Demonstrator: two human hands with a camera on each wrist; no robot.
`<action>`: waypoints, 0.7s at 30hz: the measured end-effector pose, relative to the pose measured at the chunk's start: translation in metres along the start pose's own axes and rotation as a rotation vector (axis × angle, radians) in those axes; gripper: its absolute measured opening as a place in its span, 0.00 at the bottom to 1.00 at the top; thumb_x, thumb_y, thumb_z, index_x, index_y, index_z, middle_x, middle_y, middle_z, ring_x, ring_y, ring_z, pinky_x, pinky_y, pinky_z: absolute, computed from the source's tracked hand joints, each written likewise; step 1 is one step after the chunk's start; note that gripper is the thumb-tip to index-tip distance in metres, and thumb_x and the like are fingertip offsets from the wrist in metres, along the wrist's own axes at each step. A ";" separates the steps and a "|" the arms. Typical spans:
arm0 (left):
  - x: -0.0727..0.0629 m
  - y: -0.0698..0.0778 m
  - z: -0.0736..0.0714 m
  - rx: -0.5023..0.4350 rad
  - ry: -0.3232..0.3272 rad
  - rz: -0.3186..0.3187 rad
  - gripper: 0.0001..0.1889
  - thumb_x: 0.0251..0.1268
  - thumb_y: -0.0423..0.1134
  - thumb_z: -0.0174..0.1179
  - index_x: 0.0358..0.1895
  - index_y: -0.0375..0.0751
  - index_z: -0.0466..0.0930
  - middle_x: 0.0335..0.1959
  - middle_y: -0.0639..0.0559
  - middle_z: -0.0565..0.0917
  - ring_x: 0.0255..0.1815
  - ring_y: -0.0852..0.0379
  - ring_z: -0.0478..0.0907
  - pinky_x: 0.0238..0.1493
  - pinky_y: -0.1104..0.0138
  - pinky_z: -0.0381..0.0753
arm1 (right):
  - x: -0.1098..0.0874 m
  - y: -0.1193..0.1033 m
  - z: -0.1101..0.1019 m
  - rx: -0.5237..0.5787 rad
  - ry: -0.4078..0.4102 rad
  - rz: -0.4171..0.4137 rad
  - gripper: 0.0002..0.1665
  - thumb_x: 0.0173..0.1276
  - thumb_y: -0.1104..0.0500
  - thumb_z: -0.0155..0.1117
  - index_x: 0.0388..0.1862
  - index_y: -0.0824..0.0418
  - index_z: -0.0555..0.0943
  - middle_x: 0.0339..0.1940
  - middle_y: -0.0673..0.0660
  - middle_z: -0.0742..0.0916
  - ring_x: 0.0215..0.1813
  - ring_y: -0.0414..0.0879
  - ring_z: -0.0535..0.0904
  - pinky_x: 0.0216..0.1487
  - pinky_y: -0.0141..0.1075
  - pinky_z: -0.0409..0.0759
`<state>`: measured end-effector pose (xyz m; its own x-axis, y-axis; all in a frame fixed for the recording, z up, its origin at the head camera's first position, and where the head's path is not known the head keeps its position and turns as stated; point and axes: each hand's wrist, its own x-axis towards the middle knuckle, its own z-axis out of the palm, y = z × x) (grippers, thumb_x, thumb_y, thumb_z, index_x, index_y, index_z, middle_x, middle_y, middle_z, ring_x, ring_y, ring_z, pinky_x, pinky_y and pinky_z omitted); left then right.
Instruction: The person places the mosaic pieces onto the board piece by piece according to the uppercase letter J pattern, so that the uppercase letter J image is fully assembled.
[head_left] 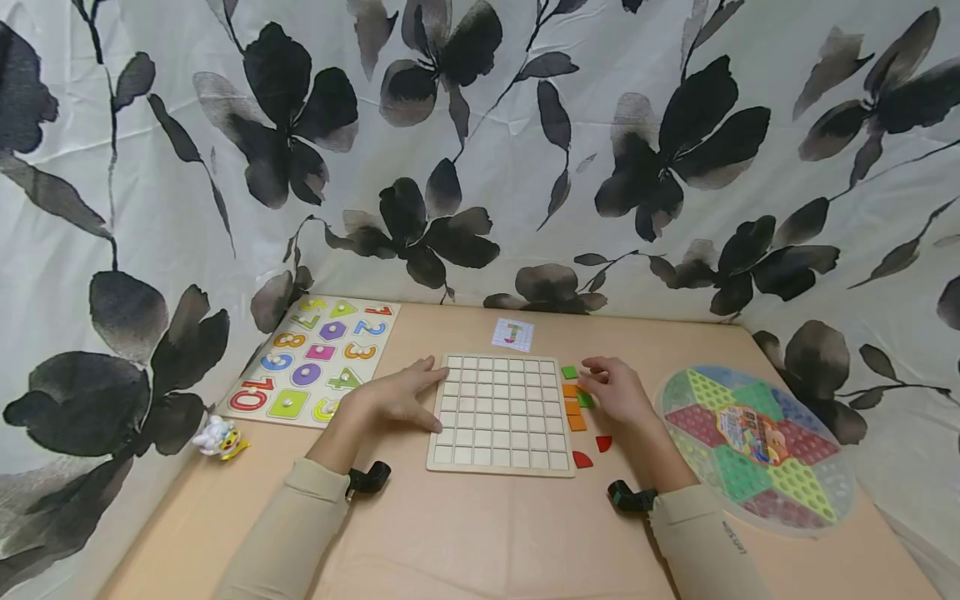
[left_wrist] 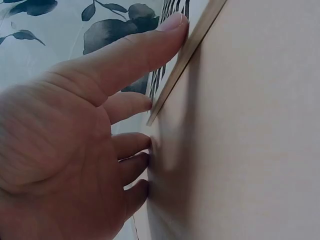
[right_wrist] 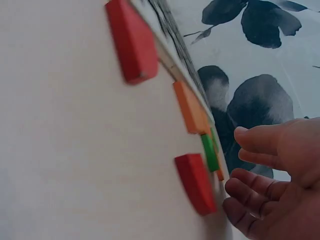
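A light wooden grid board with rows of square cells lies in the middle of the table. At its left edge rests my left hand, thumb and fingertips touching the rim, fingers loosely extended. My right hand hovers beside the board's right side with relaxed, slightly bent fingers; nothing shows between them in the right wrist view. Close to it lie orange blocks, a green block and another green block. Nearer the front are two red curved-edged blocks, one red block beside the board's corner and another red block.
Behind the board lies a small pattern card. A number-and-shape puzzle board sits at the back left, with a small white-and-yellow toy before it. On the right is a round, colourful game board. A floral curtain hangs behind the table.
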<state>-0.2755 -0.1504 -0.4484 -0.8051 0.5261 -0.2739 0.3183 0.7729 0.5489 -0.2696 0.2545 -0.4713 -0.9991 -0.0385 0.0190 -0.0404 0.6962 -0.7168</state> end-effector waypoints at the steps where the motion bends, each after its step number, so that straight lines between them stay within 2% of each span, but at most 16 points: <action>1: 0.000 -0.001 0.000 0.000 -0.001 0.002 0.55 0.55 0.55 0.78 0.84 0.49 0.56 0.87 0.38 0.43 0.88 0.39 0.37 0.86 0.44 0.44 | 0.001 0.001 0.001 -0.004 0.000 0.004 0.26 0.79 0.54 0.63 0.70 0.62 0.77 0.63 0.66 0.79 0.58 0.61 0.76 0.61 0.51 0.82; 9: 0.001 -0.004 0.000 -0.006 -0.005 0.007 0.56 0.54 0.57 0.78 0.84 0.49 0.56 0.87 0.39 0.42 0.88 0.39 0.37 0.85 0.43 0.44 | 0.001 0.007 0.005 -0.058 0.015 -0.015 0.22 0.77 0.57 0.65 0.66 0.65 0.81 0.54 0.66 0.82 0.52 0.58 0.78 0.57 0.48 0.81; 21: 0.002 -0.004 -0.001 -0.003 -0.012 -0.003 0.56 0.54 0.59 0.77 0.84 0.51 0.56 0.88 0.40 0.42 0.88 0.41 0.36 0.85 0.42 0.44 | 0.004 0.011 0.005 -0.088 0.017 -0.029 0.17 0.76 0.60 0.66 0.59 0.66 0.85 0.51 0.64 0.83 0.50 0.56 0.78 0.54 0.45 0.80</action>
<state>-0.2783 -0.1528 -0.4505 -0.8001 0.5279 -0.2850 0.3144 0.7735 0.5503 -0.2740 0.2584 -0.4826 -0.9975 -0.0477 0.0516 -0.0698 0.7551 -0.6519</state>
